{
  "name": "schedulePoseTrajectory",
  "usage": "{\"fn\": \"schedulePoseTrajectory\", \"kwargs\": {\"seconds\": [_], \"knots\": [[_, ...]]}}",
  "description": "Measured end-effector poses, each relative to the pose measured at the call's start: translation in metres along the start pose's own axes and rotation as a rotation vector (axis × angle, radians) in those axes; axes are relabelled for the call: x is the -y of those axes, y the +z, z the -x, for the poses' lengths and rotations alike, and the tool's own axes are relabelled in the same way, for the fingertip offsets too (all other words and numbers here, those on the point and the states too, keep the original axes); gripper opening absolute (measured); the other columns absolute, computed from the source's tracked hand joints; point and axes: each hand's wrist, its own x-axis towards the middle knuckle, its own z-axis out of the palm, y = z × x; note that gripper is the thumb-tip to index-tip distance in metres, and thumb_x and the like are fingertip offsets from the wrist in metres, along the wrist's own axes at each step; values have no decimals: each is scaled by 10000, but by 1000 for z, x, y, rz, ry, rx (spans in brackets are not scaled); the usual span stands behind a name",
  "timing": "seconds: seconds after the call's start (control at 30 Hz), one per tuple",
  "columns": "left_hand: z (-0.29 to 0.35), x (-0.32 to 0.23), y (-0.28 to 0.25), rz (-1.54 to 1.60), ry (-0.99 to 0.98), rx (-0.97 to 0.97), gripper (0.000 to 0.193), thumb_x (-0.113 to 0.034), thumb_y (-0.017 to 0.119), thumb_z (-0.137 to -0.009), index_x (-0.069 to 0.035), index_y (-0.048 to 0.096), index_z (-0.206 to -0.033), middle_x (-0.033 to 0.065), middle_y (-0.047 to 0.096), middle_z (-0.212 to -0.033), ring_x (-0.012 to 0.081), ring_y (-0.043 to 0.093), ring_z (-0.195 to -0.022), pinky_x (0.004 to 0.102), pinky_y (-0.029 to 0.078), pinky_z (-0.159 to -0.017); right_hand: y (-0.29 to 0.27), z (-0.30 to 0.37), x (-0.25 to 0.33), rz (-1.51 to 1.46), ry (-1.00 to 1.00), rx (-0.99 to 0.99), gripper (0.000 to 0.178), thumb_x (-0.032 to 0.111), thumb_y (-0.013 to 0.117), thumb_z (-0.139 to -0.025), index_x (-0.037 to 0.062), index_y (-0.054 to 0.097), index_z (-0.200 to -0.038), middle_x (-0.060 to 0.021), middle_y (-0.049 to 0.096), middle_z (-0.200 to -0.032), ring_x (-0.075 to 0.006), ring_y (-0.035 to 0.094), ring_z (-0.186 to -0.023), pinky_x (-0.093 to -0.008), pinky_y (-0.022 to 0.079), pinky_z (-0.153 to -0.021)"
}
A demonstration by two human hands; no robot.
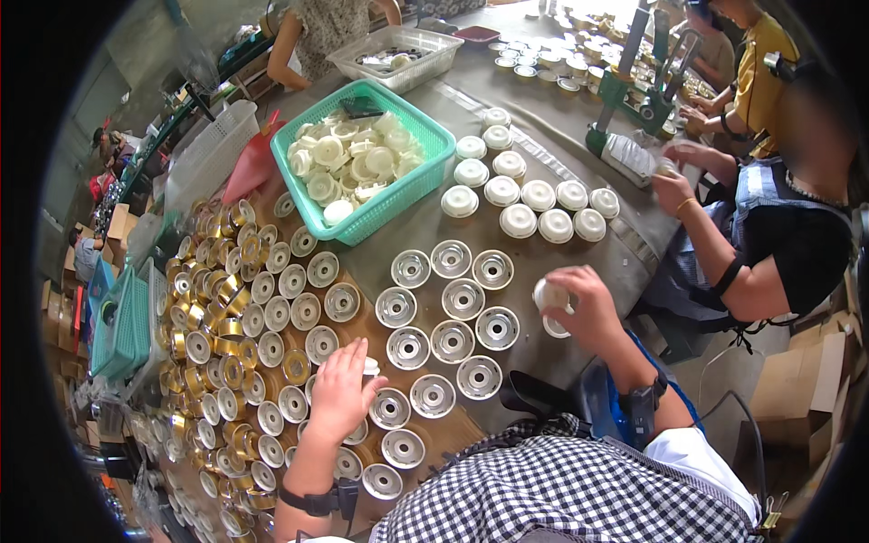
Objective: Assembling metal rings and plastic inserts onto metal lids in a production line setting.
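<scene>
My left hand (339,391) is over the near-left metal cups, its thumb and fingers closed around a small white plastic piece (370,366), mostly hidden by the hand. On the right, my right hand (587,306) grips a white plastic cap (549,294). Just below that cap shows another white round part (558,324), partly covered by my fingers. Between my hands, several round silver metal cups (453,341) lie in loose rows, hollow side up. Beyond them stand several white-capped round pieces (519,221) in a group.
A teal basket (434,145) of loose white plastic parts stands beyond the cups. Gold and silver cups (226,317) crowd the left. A white basket (444,50) is at the back. A green hand press (615,100) and a co-worker (742,235) are at the right; cardboard boxes (797,389) stand beside.
</scene>
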Motion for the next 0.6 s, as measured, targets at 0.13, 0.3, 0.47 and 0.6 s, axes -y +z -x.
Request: {"fn": "schedulePoseTrajectory", "kwargs": {"seconds": [0.13, 0.3, 0.47, 0.6], "knots": [[6, 12, 5, 51, -38, 41, 521, -226, 722, -866, 23, 594, -1305, 200, 599, -1347, 352, 564, -1220, 438, 463, -1043, 22, -49, 34, -55, -112, -142, 469, 129, 875, -667, 74, 717, -1104, -97, 698, -1153, -319, 621, -1079, -413, 518, -945], [7, 6, -3, 34, -33, 121, 515, -115, 735, -816, 17, 596, -1294, 212, 591, -1343, 380, 557, -1223, 445, 488, -1027, 61, -71, 28, 66, -82, 99, 447, 177, 870, -699, 70, 719, -1105, -96, 693, -1157, -316, 609, -1112, -415, 510, -964], [-6, 9, -19, 193, -97, 169, 561, -46, 752, -777, -4, 592, -1313, 212, 594, -1328, 380, 575, -1214, 433, 487, -1030, 37, -63, 25, 33, -79, 49, 555, 220, 878, -698, 90, 682, -1201, -121, 615, -1316, -347, 560, -1234, -428, 481, -1025], [-24, -13, -48, 454, -120, -112, 610, 11, 752, -765, -20, 582, -1349, 193, 606, -1315, 359, 601, -1212, 397, 485, -1030, -23, -23, 37, 190, -79, 297, 621, 197, 873, -683, 113, 651, -1257, -136, 611, -1264, -328, 578, -1160, -436, 494, -1000]]}}
